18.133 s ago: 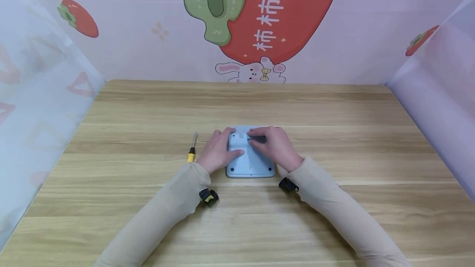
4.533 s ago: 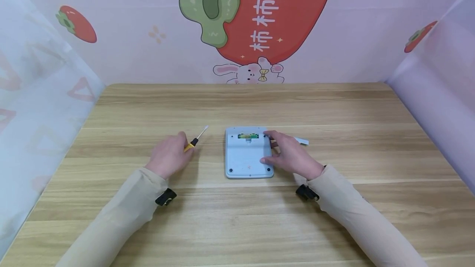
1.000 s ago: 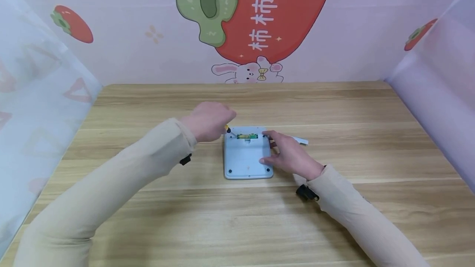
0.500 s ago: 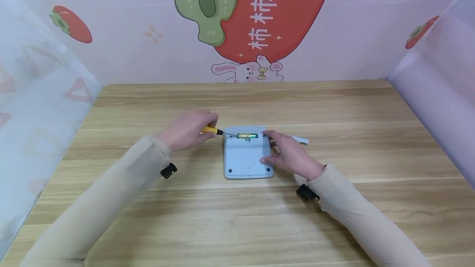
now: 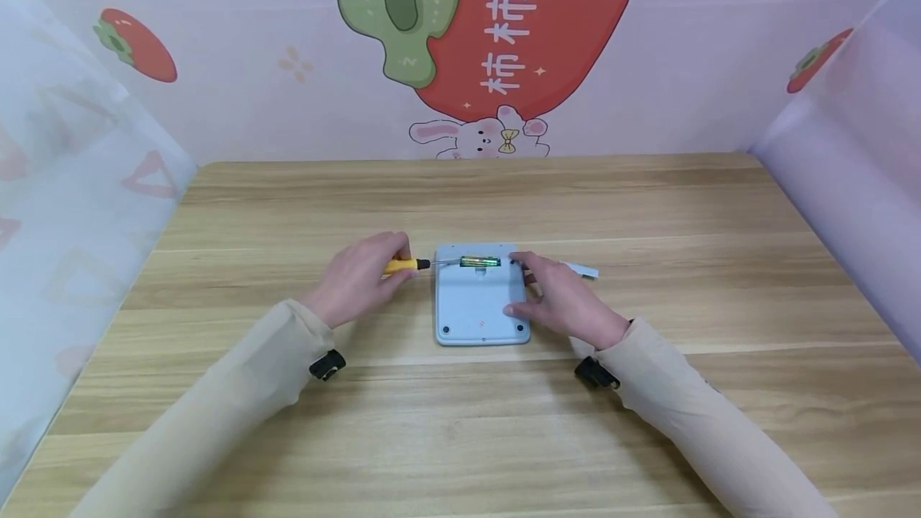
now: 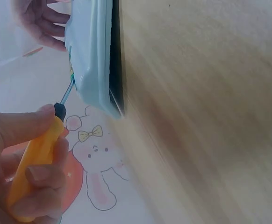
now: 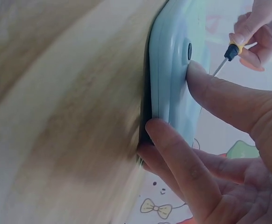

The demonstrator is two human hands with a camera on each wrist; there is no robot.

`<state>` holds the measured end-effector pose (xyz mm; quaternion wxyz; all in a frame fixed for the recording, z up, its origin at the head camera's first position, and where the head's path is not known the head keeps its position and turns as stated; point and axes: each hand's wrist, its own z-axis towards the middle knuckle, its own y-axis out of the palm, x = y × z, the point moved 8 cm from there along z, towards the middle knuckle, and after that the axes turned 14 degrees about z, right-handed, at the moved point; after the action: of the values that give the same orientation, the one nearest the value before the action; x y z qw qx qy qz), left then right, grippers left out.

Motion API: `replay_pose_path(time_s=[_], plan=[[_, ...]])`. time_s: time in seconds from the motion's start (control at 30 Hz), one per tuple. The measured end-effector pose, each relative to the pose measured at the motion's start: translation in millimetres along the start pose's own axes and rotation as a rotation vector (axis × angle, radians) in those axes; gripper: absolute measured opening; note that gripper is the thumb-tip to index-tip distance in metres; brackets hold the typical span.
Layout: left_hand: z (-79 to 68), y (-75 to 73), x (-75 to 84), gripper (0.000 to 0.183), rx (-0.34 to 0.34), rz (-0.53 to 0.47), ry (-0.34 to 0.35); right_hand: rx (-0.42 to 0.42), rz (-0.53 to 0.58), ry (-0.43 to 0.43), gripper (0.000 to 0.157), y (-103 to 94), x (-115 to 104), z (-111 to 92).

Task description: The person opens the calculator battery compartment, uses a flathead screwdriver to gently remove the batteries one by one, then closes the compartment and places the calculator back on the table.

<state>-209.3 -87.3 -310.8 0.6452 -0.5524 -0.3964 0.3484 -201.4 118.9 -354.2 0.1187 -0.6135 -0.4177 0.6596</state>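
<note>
One wooden table: broad, flat and firm under everything being handled; its surface looks smooth enough to let a light thing slide.
Pale blue casing: lies flat at the middle of the table, well back from its near side. By its look it is hard plastic, stiff and fairly light, more apt to skid than to bend; the rounded left and right edges should give the best hold, thumb on the face and fingers along the side.
Right hand: bent over the casing's right edge in a wide grip, thumb on the face at the near part, fingers further to the far end and against the side; a sound way to steady it.
Left hand: left of the casing, thumb and fingers wrapped closely round the yellow handle of the screwdriver, holding nothing else.
Screwdriver: rigid and slim, pointing right across the casing's left edge; the thick handle is the place to grasp, as the metal shaft looks slick.
Pale blue strip: on the table just right of the casing, partly hidden behind the right hand; thin, probably very light, best pinched by its long edges.
Battery: sunk in the casing's far half, lying left to right; smooth, firm, likely to roll once loose, best taken by its ends. Whether the screwdriver's tip touches it is hard to tell at this scale.
Dark round feet: tiny, facing upward at the corners, so they can lend no grip against the table.
</note>
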Motion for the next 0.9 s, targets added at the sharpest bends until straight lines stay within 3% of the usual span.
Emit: replay_pose_path(time_s=[0.27, 0.57, 0.9], plan=[[-2.4, -0.3, 1.7, 0.015, -0.025, -0.007, -0.016, 0.002, 0.003, -0.005, 0.074, 0.1, -3, 0], [-0.3, -9.8, 17.6, 0.016, -0.082, 0.053, 0.028, 0.008, -0.001, -0.007, 0.074, 0.0, -2, 0], [9.4, -11.9, 34.1, 0.017, -0.151, 0.101, 0.031, 0.003, 0.004, 0.003, 0.074, 0.5, -1, 0]])
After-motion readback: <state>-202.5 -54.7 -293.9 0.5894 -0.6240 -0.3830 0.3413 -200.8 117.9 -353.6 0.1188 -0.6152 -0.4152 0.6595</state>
